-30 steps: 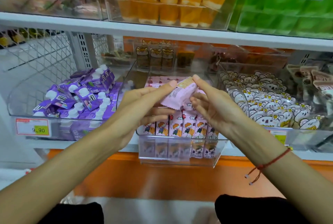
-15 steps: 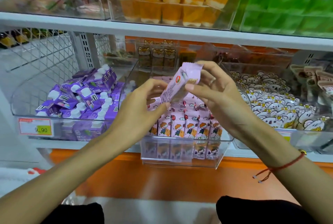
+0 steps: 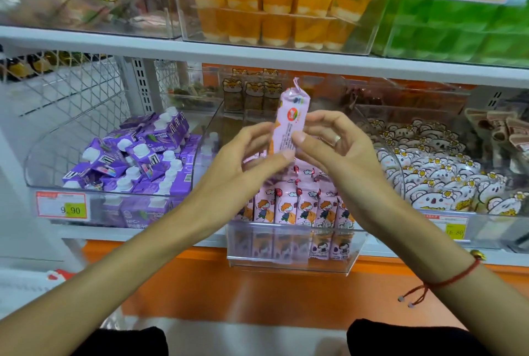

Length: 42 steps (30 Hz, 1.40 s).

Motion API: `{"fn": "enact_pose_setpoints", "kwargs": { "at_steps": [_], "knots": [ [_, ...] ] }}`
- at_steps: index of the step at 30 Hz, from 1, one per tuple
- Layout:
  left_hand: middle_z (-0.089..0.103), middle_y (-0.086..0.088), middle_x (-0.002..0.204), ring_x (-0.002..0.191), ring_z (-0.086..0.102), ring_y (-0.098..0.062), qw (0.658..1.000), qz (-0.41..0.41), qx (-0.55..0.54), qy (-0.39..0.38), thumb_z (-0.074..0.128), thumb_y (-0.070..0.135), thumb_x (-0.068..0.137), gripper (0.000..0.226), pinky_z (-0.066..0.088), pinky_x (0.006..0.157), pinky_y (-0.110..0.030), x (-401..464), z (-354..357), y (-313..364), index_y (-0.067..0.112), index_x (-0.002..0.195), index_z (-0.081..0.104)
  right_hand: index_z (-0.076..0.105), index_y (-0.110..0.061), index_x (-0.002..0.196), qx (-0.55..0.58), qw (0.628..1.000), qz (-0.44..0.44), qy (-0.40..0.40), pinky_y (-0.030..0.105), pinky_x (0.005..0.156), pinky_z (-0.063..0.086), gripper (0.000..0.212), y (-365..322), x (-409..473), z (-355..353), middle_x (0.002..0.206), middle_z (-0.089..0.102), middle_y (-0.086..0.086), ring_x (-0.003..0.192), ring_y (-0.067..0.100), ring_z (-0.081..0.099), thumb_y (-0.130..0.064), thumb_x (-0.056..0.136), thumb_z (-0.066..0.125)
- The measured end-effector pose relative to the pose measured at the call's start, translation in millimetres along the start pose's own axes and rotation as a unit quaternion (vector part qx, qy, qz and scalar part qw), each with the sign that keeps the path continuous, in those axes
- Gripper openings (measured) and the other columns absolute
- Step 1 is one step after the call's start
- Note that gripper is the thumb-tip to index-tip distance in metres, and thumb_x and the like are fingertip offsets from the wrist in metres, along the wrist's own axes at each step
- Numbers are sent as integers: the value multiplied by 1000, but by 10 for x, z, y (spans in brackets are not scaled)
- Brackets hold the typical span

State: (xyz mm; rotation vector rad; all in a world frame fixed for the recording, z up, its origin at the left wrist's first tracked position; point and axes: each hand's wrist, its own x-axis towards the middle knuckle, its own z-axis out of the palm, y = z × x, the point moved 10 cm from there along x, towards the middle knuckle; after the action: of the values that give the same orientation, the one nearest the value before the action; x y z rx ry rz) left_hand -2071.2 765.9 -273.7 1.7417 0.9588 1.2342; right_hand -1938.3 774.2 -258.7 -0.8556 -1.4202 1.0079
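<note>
A pink snack packet (image 3: 287, 124) stands nearly upright in front of the shelf, its narrow printed side facing me. My left hand (image 3: 246, 167) pinches its lower end between thumb and fingers. My right hand (image 3: 332, 152) holds its right edge with thumb and fingertips; a ring shows on one finger. Below the hands a clear plastic bin (image 3: 289, 258) holds a row of matching pink packets (image 3: 297, 207) standing upright.
A clear bin of purple drink cartons (image 3: 137, 161) sits to the left, a bin of white bear-print packets (image 3: 435, 175) to the right. Orange jelly cups (image 3: 286, 9) and green packs (image 3: 458, 23) fill the upper shelf. Price tags hang on the bin fronts.
The packet has been turned from lying tilted across both hands to standing nearly upright, and both hands have risen a little with it.
</note>
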Motion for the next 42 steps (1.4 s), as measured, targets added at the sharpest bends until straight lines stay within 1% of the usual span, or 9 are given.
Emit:
{"fn": "enact_pose_setpoints", "kwargs": {
  "at_steps": [5,8,11,15,21,28,32,38,42],
  "knots": [
    [67,25,104,103,60,10,1000,21,-19,-11,55,38,80,33,46,89,-9,-3,36,67,34,113,57,65,-18,107,-80,994,-63,-28,15,88,48,19,-132,-25,92,109,70,-5,104,4,63,-11,90,62],
    [68,27,93,91,62,12,994,53,-7,96,66,31,80,28,45,76,-4,-7,-257,122,30,107,59,64,-24,109,-173,982,-68,-37,6,81,45,21,-104,37,63,110,67,-11,101,-3,59,-11,94,56],
    [66,32,83,76,61,12,973,65,-22,219,71,32,75,33,44,67,-3,-64,-629,115,23,103,58,59,-24,112,-290,953,-11,-93,18,88,48,22,166,150,104,112,62,-9,102,3,57,-11,95,54],
    [62,29,69,65,53,9,963,33,-3,267,64,47,73,31,41,61,-4,-113,-844,-17,22,91,61,58,-25,122,-498,837,-40,-223,26,96,39,41,429,243,338,123,58,-9,113,6,47,-46,87,61],
    [69,8,79,65,59,8,970,-1,0,242,70,36,77,28,44,61,-6,-95,-815,-194,15,96,65,56,-21,97,-691,617,-16,-376,34,81,38,75,833,428,656,93,55,-4,93,20,43,-88,62,48],
    [71,19,76,71,64,7,977,-9,-14,212,69,42,73,28,48,66,-8,-76,-756,-248,23,94,65,47,-22,97,-734,495,135,-445,53,101,36,84,1128,408,577,112,33,3,108,29,30,-92,52,50],
    [71,14,75,75,66,2,977,-14,-23,212,67,49,67,36,52,69,-14,-79,-761,-253,24,94,65,45,-21,74,-722,547,74,-417,41,100,33,68,1053,418,668,87,40,-4,104,25,31,-87,61,52],
    [64,5,102,77,63,11,980,-23,-43,193,62,24,90,26,46,56,-3,95,-776,-248,15,113,53,51,-24,122,-632,682,-20,-367,32,96,33,65,760,273,659,104,55,-3,103,15,38,-70,77,58],
    [58,7,101,78,61,3,987,-83,-26,132,54,37,94,26,47,63,-17,533,-602,-279,23,113,42,45,-21,138,-615,718,-91,-312,29,97,32,68,630,99,630,129,53,3,120,18,41,-62,85,53]
  ]
}}
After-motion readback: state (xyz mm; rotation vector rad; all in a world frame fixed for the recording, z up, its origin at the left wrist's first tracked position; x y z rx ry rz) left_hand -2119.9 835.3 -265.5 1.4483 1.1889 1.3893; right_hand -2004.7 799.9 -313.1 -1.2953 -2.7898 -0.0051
